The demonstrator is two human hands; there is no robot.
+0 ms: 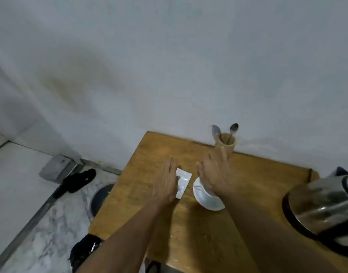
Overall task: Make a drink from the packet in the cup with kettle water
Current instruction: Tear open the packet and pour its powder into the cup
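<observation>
Both hands flat, fingers spread, holding nothing: left hand (166, 184) edging packet (182, 183), right hand (214, 176) over cup (205, 196). Pinch packet's edge, lift clear, tear above cup.

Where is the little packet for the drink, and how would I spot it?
Look at the wooden table against the white wall. Near its middle lies the packet, flat on the wood between the left hand and the white cup. It is the only thin, flat, white rectangle there; the cup is round and the kettle is shiny metal.
</observation>
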